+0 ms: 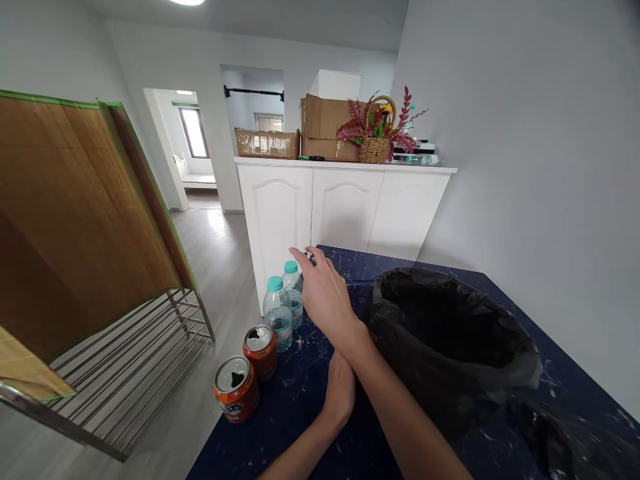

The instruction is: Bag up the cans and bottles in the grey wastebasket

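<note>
Head view: we hold our right hand [327, 293] over a dark-blue marbled tabletop [307, 373], thumb and forefinger parted by a moderate gap, fingers loosely bent, with nothing visible between them. Taking that hand as the clock's centre, the farther turquoise-capped plastic bottle [293, 293] stands upright just beside it at 9 o'clock; its right side slips behind our hand, so we cannot tell whether skin meets plastic. Between 8 and 9 stands the nearer turquoise-capped plastic bottle [278, 313]. Two opened orange drink cans [237, 393] follow at 8 o'clock, their lettering too partial for us to read.

Our left hand [341, 387] sits at 6 o'clock, under our right forearm, which hides its fingers; we cannot tell how its grip stands. Between 3 and 4, a black plastic bag [395, 340] gapes open around a round rim, and its dark inside shows us no detail. Our two forearms run off the bottom edge, and a metal rack [145, 353] at 8 to 9 o'clock is cut off at the left.
</note>
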